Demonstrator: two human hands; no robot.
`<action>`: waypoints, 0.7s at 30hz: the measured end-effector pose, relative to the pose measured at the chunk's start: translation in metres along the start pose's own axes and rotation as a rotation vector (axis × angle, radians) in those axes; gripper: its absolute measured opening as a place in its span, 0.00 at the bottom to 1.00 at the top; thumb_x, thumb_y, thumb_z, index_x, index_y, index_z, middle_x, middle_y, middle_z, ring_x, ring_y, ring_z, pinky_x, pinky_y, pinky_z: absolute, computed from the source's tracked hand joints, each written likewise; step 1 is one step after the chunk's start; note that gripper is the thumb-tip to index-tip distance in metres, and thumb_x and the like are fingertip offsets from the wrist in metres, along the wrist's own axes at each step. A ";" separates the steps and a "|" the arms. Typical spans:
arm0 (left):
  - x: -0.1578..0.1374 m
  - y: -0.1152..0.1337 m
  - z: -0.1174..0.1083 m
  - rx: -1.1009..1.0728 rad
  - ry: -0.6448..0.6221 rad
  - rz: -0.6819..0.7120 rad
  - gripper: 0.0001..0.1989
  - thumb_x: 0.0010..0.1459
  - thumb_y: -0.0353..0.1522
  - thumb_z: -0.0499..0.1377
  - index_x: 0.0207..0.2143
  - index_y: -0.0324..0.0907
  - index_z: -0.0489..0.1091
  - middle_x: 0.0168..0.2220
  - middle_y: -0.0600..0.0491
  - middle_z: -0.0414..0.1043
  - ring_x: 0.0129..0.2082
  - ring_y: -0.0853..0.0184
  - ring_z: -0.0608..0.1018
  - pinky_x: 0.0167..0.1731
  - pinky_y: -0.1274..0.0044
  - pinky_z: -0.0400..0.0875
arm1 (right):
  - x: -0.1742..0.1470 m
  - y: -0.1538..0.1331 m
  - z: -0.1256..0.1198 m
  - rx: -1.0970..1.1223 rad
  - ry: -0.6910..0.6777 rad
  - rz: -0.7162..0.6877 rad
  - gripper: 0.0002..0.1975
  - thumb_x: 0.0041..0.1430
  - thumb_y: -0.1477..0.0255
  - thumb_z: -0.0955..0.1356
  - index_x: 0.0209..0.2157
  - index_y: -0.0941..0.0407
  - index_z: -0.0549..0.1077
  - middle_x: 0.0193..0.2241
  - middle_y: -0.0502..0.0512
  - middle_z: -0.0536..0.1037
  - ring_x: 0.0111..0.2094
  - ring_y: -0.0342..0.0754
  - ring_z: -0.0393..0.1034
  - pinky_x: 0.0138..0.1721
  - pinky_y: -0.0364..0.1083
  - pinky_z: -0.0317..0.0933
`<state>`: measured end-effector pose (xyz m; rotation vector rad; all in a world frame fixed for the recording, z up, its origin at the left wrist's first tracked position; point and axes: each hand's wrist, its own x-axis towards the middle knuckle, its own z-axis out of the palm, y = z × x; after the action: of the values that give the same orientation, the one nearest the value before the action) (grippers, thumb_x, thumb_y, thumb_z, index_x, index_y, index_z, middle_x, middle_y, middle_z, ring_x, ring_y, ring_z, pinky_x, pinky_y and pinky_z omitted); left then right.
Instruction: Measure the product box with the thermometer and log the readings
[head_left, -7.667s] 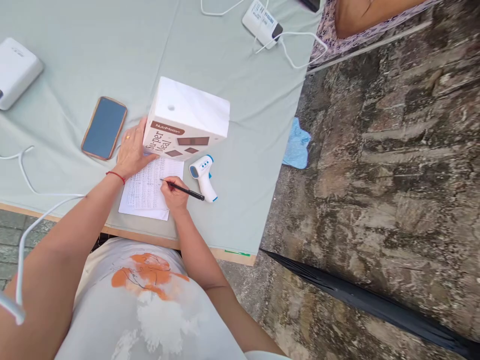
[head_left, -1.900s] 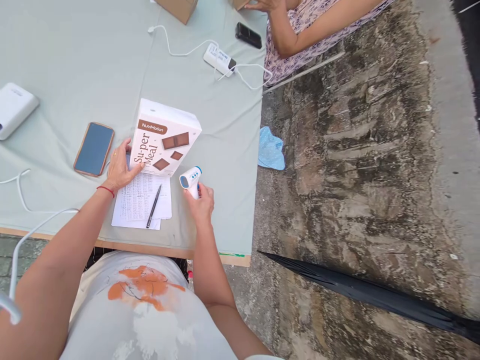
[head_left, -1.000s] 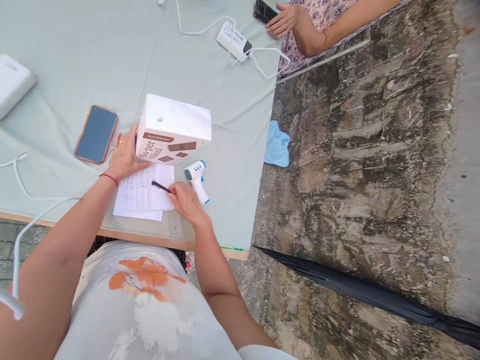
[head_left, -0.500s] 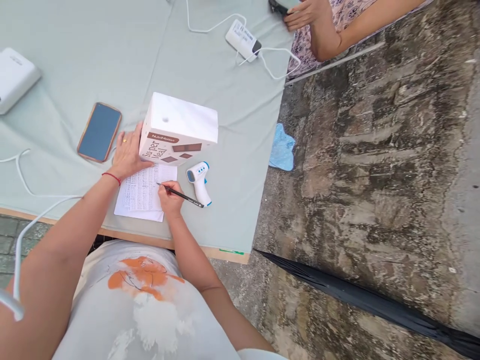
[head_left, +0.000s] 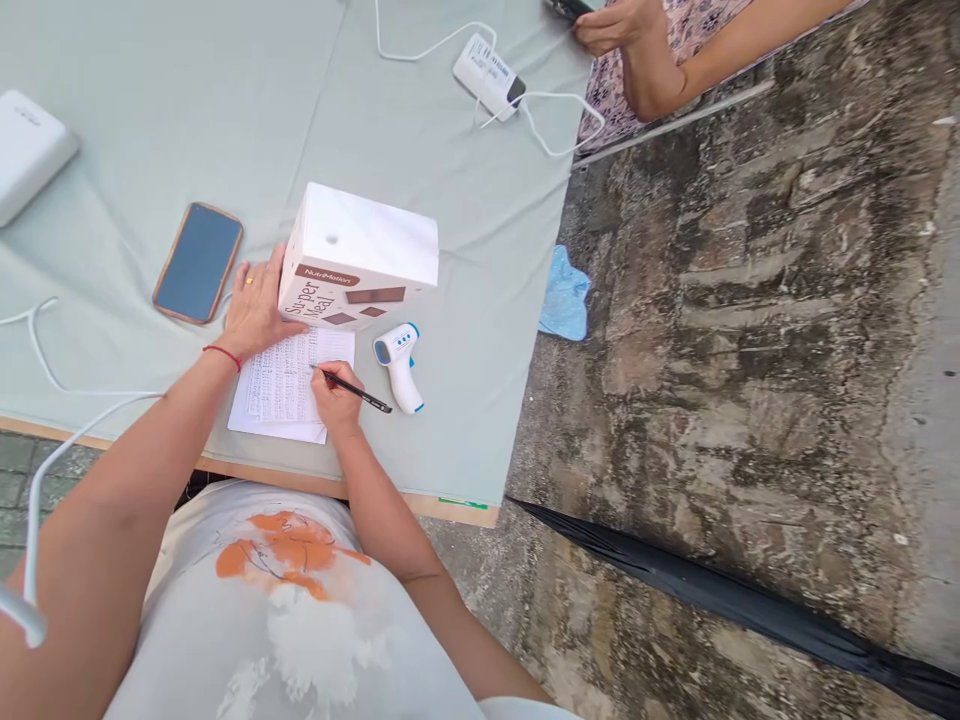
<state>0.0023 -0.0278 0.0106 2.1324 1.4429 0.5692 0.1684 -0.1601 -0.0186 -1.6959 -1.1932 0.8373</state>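
My right hand (head_left: 337, 400) grips a black pen (head_left: 358, 389), its tip touching a sheet of paper (head_left: 281, 390) covered in rows of small handwriting. To the left, my left hand (head_left: 259, 305) lies with fingers stretched out along the left side of a white "NutriMotion Super Meal" box (head_left: 367, 240). Its thumb reaches along the box's lower front edge, over the top of the paper. The box stands just beyond the paper and may cover its far end. A white and blue infrared thermometer (head_left: 401, 370) lies right of my right hand.
Left of the box lies a smartphone (head_left: 199, 262). A white device (head_left: 31, 155) sits at the far left, and a white power bank (head_left: 487, 75) with a cable lies farther back. Another person's hand (head_left: 622, 25) holds a dark object at the table's far right edge.
The pen has swung slightly, its rear end moving left, and my right hand has shifted a little left. The other person's hand and dark object have moved slightly. My left hand stays put.
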 end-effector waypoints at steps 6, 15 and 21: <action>-0.001 0.003 -0.002 0.011 -0.011 -0.009 0.60 0.51 0.46 0.74 0.76 0.39 0.44 0.69 0.34 0.66 0.70 0.39 0.67 0.76 0.45 0.44 | 0.000 -0.001 -0.002 -0.047 -0.023 -0.011 0.05 0.57 0.65 0.67 0.30 0.51 0.71 0.25 0.47 0.75 0.28 0.46 0.68 0.34 0.48 0.66; 0.000 0.001 0.000 -0.004 0.007 0.006 0.61 0.50 0.44 0.75 0.77 0.42 0.43 0.70 0.36 0.65 0.71 0.37 0.67 0.76 0.44 0.43 | 0.001 -0.002 -0.001 -0.002 -0.012 -0.005 0.05 0.55 0.65 0.67 0.29 0.50 0.70 0.24 0.47 0.75 0.27 0.46 0.67 0.33 0.48 0.66; 0.000 0.000 0.001 0.002 0.020 -0.006 0.61 0.49 0.42 0.76 0.76 0.41 0.45 0.71 0.35 0.64 0.71 0.37 0.67 0.76 0.44 0.44 | 0.000 -0.001 0.000 -0.012 0.023 0.002 0.06 0.56 0.64 0.67 0.29 0.50 0.70 0.24 0.47 0.76 0.27 0.47 0.67 0.34 0.49 0.66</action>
<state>0.0030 -0.0284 0.0098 2.1290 1.4603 0.5890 0.1685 -0.1596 -0.0176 -1.7125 -1.1836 0.8111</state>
